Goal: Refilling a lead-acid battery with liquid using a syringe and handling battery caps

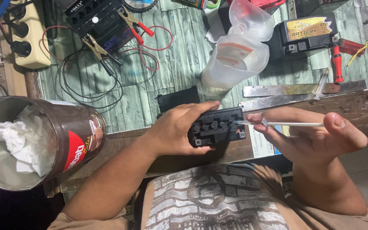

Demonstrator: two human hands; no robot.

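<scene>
Left hand (179, 130) reaches in from lower left, forearm angled up, fingers curled over the far side and thumb under the near edge of a small black battery (217, 126), clamping it at the table's wooden front edge (354, 108). Right hand (307, 134) comes from the right, palm up, thumb raised, fingers pinching a clear syringe (286, 124) held level, tip at the battery's top ports. Tip contact with the port cannot be confirmed. The battery's far face is covered by the left fingers. A brown tin (79, 142) stuffed with white tissue (20, 138) stands left, cut off by the frame.
</scene>
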